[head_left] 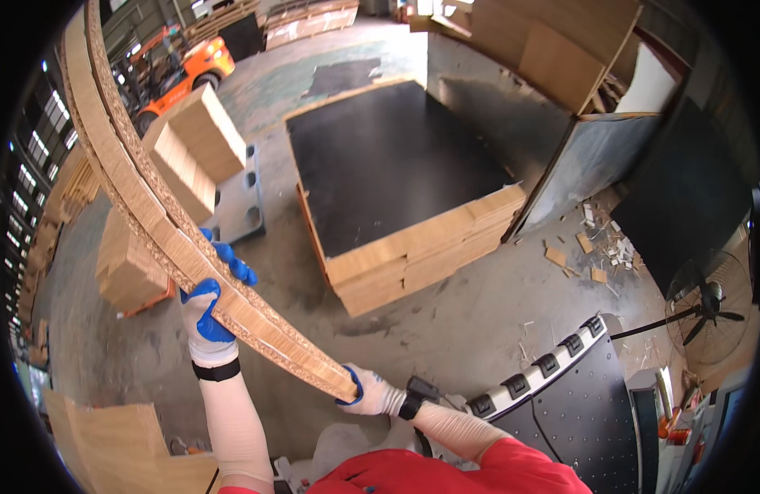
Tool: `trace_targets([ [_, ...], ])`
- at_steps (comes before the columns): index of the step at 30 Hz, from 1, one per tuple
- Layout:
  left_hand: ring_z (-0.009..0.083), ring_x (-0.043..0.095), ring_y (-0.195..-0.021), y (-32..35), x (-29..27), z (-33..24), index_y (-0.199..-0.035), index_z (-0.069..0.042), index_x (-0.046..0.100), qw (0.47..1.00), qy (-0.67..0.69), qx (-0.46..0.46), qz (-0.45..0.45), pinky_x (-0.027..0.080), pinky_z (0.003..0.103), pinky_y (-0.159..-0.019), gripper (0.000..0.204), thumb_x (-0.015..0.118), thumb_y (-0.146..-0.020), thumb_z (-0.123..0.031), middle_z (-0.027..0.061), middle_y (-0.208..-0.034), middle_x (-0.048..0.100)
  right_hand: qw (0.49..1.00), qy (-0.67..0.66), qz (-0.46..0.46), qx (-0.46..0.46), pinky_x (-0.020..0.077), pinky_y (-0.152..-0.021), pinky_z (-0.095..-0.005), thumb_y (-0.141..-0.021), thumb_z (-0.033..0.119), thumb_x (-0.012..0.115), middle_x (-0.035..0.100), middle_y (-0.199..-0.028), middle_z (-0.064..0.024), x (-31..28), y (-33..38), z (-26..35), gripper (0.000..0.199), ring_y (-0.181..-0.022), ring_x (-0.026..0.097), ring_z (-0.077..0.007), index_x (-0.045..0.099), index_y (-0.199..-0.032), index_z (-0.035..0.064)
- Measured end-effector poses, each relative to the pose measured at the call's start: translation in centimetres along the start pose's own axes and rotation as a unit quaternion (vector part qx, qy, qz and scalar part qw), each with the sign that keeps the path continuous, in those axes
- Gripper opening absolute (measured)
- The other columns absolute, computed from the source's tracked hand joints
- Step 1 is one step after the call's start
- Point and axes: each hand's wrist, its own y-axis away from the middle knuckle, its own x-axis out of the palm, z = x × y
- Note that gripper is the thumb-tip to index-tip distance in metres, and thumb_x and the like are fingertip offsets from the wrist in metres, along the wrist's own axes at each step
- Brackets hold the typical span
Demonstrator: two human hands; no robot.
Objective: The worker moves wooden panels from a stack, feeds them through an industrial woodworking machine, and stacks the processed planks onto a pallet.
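Head camera: the long board (pixel 153 218) runs from my waist away up to my left, apart from the floor at my end, its far end cut off by the picture's rim. My left hand (pixel 207 317), in a blue-coated glove, is closed across it part way along, thumb on the near side and blue fingers (pixel 238 267) round the far one. My right hand (pixel 373 395) is curled on the near end; its fingers are partly hidden, so I cannot tell how deep they reach. I can't be sure whether this is one piece or several laid together. The chipboard edges suggest to me something heavy and stiff, the curve being likely the lens. I'd expect the smooth woodgrain face to slip and the rough edges and corners to chip if knocked, so I'd hold it by both edges, one hand well up its length, one at the end. The stack of dark-topped panels (pixel 396 165) lies ahead, and the roller-edged machine (pixel 577 420) stands to my right.
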Motion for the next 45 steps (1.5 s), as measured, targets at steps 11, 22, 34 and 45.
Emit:
trace_targets([
  [11, 0.0323, 0.068, -0.105, -9.6, 2.0, 1.6, -0.149, -0.005, 0.039, 0.987, 0.111, -0.04, 0.112, 0.059, 0.051, -0.092, 0.079, 0.073, -0.077, -0.005, 0.0152, -0.12, 0.064, 0.974, 0.058, -0.215, 0.04, 0.0567, -0.086, -0.0427, -0.078, 0.028, 0.083, 0.072, -0.108, -0.0207, -2.3, -5.1, 3.4, 0.056, -0.102, 0.071, -0.0379, 0.059, -0.124, 0.0061],
  [22, 0.0295, 0.072, -0.097, -22.1, -9.8, 1.2, -0.136, -0.001, 0.049, 0.98, 0.081, -0.104, 0.147, 0.061, 0.046, -0.088, 0.069, 0.079, -0.075, -0.003, 0.0156, -0.111, 0.068, 0.938, 0.044, -0.326, 0.11, 0.058, -0.082, -0.0395, -0.071, 0.032, 0.089, 0.074, -0.096, -0.017, 2.1, -20.3, -0.9, 0.063, -0.092, 0.075, -0.0311, 0.058, -0.117, 0.0028],
  [34, 0.0244, 0.072, -0.097, -34.8, -16.5, 4.2, -0.127, 0.0, 0.054, 0.958, 0.158, -0.116, 0.209, 0.062, 0.042, -0.089, 0.057, 0.082, -0.078, -0.005, 0.0159, -0.112, 0.068, 0.912, 0.039, -0.374, 0.163, 0.0594, -0.069, -0.0317, -0.079, 0.019, 0.084, 0.073, -0.087, -0.0075, 0.2, -33.5, 4.5, 0.054, -0.072, 0.072, -0.0162, 0.054, -0.119, 0.0017],
  [45, 0.029, 0.042, -0.142, -45.3, -1.9, 4.2, -0.163, -0.007, 0.009, 0.936, -0.062, 0.105, 0.329, 0.039, 0.041, -0.115, 0.106, 0.078, -0.091, -0.042, 0.0174, -0.161, 0.028, 0.892, -0.134, -0.428, -0.059, 0.0581, -0.085, -0.0351, -0.078, 0.02, 0.084, 0.074, -0.101, -0.0114, -16.1, -37.8, 8.3, 0.052, -0.092, 0.073, -0.0215, 0.057, -0.119, 0.0008],
])
